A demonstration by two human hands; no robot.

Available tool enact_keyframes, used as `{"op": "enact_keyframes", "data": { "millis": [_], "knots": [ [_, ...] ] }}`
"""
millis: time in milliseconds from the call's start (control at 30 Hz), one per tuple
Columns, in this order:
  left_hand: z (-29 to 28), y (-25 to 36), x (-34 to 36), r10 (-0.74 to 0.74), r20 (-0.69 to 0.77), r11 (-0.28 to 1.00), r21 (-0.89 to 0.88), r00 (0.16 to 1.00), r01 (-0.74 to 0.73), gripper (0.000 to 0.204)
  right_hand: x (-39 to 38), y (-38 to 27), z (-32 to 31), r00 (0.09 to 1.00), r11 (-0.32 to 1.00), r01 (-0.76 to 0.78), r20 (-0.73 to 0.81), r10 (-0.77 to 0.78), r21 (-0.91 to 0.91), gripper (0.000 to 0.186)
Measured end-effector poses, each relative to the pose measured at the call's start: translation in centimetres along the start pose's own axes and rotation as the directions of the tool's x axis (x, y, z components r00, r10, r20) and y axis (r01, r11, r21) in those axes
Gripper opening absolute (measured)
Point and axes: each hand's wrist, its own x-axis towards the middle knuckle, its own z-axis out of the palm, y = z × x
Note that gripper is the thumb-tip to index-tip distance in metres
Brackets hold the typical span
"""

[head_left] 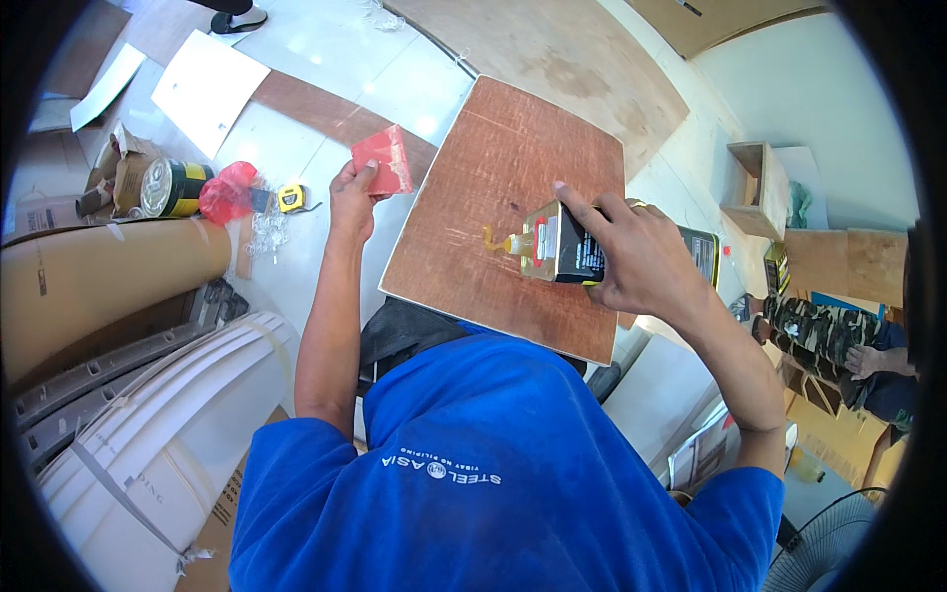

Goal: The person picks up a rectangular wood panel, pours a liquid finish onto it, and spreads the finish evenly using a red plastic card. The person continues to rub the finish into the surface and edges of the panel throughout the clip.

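My right hand (646,252) is wrapped round a black and yellow rectangular metal can (577,249), tipped on its side with the spout facing left. Thick yellow liquid (493,241) runs from the spout onto a reddish-brown wooden board (473,158), which lies in front of my body. Above and left of the board, my left hand (353,205) pinches a flat red square spreader (387,160) between thumb and fingers, clear of the liquid. What supports the board is mostly hidden beneath it.
Left on the floor are a yellow tape measure (292,198), a red plastic bag (229,193) and a round can (168,188). A big cardboard roll (118,261) lies nearer. At right, a person in camouflage trousers (814,324) sits near a fan (824,553). A wooden box (774,202) stands beyond.
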Motion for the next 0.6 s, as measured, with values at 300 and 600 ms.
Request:
{"op": "enact_keyframes", "data": {
  "millis": [300,600],
  "knots": [
    [-0.2,-0.3,0.5,0.010,0.005,1.000,-0.005,1.000,-0.010,0.019,1.5,3.6,1.7,0.996,0.996,-0.091,0.001,0.091,-0.008,0.104],
    [-0.1,0.2,1.0,-0.018,-0.052,1.000,-0.003,0.998,0.018,0.022,4.4,9.5,4.4,0.986,0.987,-0.162,-0.031,0.162,-0.005,0.103]
  ]
}}
